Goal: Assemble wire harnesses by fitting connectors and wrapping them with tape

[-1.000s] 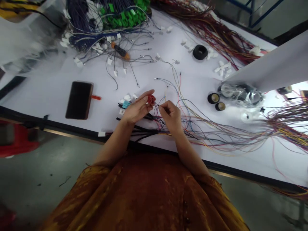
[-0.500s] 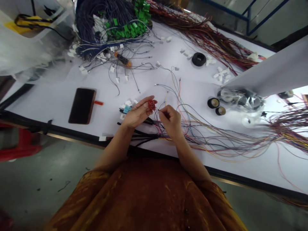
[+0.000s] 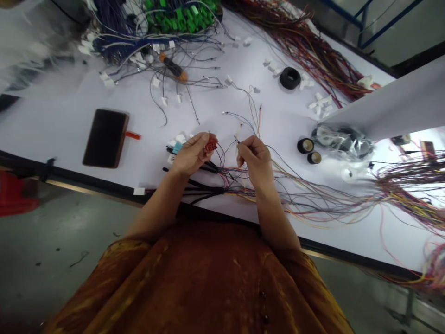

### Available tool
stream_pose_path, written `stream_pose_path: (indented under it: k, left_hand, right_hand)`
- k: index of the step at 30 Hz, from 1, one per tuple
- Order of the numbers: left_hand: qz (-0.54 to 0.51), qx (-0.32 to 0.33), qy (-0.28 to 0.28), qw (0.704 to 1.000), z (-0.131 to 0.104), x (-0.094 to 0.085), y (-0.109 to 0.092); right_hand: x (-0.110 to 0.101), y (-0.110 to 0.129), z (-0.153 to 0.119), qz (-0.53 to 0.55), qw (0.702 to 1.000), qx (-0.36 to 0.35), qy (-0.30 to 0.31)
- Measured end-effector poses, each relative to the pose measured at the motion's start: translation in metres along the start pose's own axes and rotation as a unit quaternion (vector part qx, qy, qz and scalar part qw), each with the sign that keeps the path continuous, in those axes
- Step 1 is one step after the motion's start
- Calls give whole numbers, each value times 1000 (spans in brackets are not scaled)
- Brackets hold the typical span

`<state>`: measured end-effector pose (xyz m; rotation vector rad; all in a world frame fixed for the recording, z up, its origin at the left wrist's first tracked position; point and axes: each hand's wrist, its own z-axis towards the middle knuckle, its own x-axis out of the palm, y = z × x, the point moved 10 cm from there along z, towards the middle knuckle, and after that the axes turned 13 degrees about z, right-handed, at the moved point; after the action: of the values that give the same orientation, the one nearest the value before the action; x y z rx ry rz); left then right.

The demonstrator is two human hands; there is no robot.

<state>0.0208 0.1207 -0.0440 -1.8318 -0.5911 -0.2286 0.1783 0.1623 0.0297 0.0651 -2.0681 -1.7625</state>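
Between the thumb and fingers of my left hand [image 3: 191, 155] is a red connector [image 3: 210, 144], its face with round holes turned up. My right hand [image 3: 255, 155], a little to the right of it, pinches the end of a thin wire [image 3: 237, 139] with a small tip. The two hands are apart. Wires run from below the connector into a loose bundle [image 3: 306, 199] that stretches to the right. A light blue connector [image 3: 177, 147] and white connectors lie beside my left hand, with black sleeved cables [image 3: 205, 189] under my wrists.
A phone [image 3: 106, 138] lies at the left, beside a red strip [image 3: 133, 135]. Behind are an orange-black tool [image 3: 173, 67], green connectors [image 3: 181, 17] and a black tape roll [image 3: 289, 78]. Two small rolls [image 3: 306, 145] sit at the right, near a slanted white panel [image 3: 392, 99].
My right hand has moved away from the red connector and now pinches a wire end to its right. The gap between my hands is wider. The camera view has shifted slightly.
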Motion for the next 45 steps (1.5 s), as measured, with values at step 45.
stream_pose_path:
  k: [45]
  left_hand:
    - [144, 92, -48, 984, -6, 5, -18]
  right_hand:
    - [38, 0, -4, -209, 971, -66, 93]
